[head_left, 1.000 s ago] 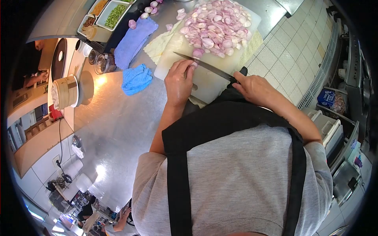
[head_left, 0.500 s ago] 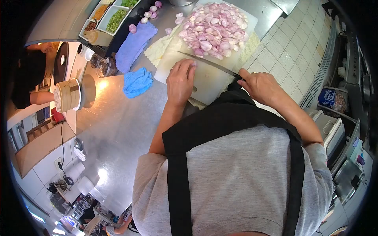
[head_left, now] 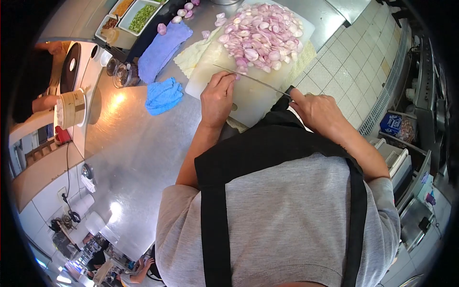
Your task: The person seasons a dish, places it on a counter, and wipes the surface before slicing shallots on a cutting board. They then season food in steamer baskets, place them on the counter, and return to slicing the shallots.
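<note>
My right hand (head_left: 316, 111) is closed round the black handle of a kitchen knife (head_left: 258, 80). Its long thin blade reaches left across the white cutting board (head_left: 253, 103), just beyond my left fingertips. My left hand (head_left: 217, 98) rests on the board with its fingers bent together. They pinch a small shallot (head_left: 237, 76), mostly hidden, with a pink bit showing beside the blade. On the far half of the board lies a large heap of sliced shallots (head_left: 263, 36), and a few slices sit close to the blade.
A pale cloth (head_left: 193, 57) lies under the board. To the left are a purple towel (head_left: 162, 50), a crumpled blue cloth (head_left: 164, 95) and several whole shallots (head_left: 177, 19). Garnish trays (head_left: 138, 19) stand at upper left. Another person's hand (head_left: 46, 102) touches a bamboo steamer (head_left: 71, 109) across the steel counter (head_left: 143, 158).
The blade has turned more edge-on and sits slightly nearer me, against my left fingertips. The view has shifted a little. Across the counter, the other person's hand is still at the steamer.
</note>
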{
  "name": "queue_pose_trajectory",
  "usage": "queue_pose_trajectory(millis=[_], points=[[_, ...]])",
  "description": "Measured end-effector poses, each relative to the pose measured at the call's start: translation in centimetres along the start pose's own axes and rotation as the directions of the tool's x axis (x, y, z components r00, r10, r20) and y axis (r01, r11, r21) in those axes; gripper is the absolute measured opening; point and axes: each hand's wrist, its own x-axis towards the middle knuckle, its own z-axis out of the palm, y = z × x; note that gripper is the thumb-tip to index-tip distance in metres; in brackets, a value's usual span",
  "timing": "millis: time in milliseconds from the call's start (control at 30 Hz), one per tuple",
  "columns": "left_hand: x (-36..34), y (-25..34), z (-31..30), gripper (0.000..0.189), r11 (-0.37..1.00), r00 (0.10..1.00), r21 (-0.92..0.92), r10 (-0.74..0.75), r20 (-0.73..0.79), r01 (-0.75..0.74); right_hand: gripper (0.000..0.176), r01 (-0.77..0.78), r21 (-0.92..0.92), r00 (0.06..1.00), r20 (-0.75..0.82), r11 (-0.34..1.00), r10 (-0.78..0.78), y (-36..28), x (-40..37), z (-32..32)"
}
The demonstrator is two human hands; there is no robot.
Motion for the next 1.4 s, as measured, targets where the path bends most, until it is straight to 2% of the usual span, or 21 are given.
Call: queue_pose_trajectory(millis=[100, 200, 433, 533, 667, 833, 933, 1033, 1300, 1400], points=[[-0.3, -0.5, 0.3, 0.013, 1.0, 1.0, -0.003, 0.011, -0.026, -0.011, 0.019, -0.014, 0.007, 1.0, 0.026, 1.0, 0.014, -0.2, -0.4, -0.1], [-0.4, -0.8, 0.6, 0.013, 0.999, 0.998, -0.002, 0.032, -0.053, -0.033, 0.019, 0.003, 0.041, 1.0, -0.003, 0.999, -0.003, 0.2, 1.2, 2.9], [-0.5, -0.9, 0.6, 0.013, 0.998, 0.996, 0.013, 0.057, -0.069, -0.057, 0.02, -0.007, -0.041, 0.998, 0.054, 0.999, 0.01, -0.8, 0.2, -1.2], [-0.5, -0.9, 0.6, 0.013, 0.999, 0.994, 0.002, 0.054, -0.092, -0.054, 0.02, -0.031, -0.021, 0.997, 0.066, 0.999, 0.033, -0.8, 0.2, -0.1], [-0.5, -0.9, 0.7, 0.012, 0.999, 0.994, -0.001, 0.043, -0.099, -0.043, 0.02, 0.0, 0.017, 1.0, -0.019, 1.0, 0.0, 0.1, 1.6, 3.1], [-0.6, -0.9, 0.8, 0.011, 0.999, 0.993, 0.003, 0.048, -0.108, -0.048, 0.018, 0.014, -0.018, 1.0, -0.007, 1.0, -0.014, -0.6, 0.3, 0.0], [-0.7, -0.9, 0.8, 0.011, 0.998, 0.991, 0.005, 0.057, -0.117, -0.057, 0.017, -0.014, -0.051, 0.998, 0.055, 0.999, 0.017, -1.1, -0.2, -0.9], [-0.6, -0.9, 0.8, 0.01, 0.998, 0.992, -0.005, 0.055, -0.118, -0.056, 0.017, 0.018, -0.028, 1.0, -0.018, 0.999, -0.019, -0.4, 1.1, 2.5], [-0.7, -0.8, 0.8, 0.01, 0.998, 0.991, -0.024, 0.046, -0.128, -0.049, 0.018, 0.021, -0.042, 1.0, 0.019, 0.999, -0.02, -0.8, 0.0, -0.6], [-0.6, -0.7, 0.8, 0.01, 0.998, 0.99, -0.03, 0.046, -0.131, -0.051, 0.018, 0.011, -0.035, 0.999, 0.031, 0.999, -0.009, -0.5, 0.6, 1.2]])
